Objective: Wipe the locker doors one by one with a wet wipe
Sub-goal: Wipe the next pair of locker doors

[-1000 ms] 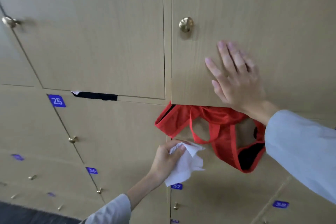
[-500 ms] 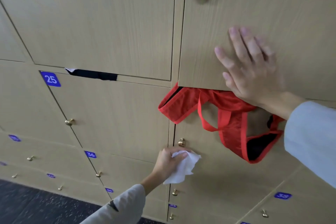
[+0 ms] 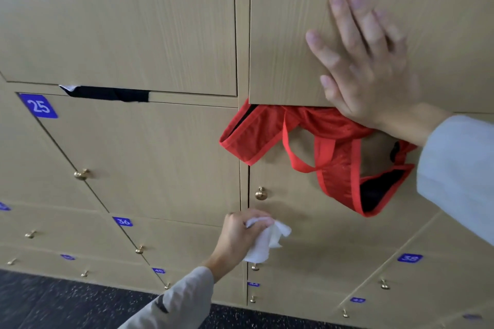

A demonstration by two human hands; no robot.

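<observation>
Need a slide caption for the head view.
Left hand holds wet wipe at locker door; right hand flat above.

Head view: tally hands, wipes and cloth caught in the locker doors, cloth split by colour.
Hands: 2, the left hand and the right hand
Wet wipe: 1, white, in the left hand's grip
Red cloth: 1
Black cloth: 1
Total: 5

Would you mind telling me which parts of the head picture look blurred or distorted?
Head view: the right hand flat on the upper door is smeared by motion; the left hand gripping the wipe is sharper; the wide lens slants the door edges; lighting is even, without glare.
</observation>
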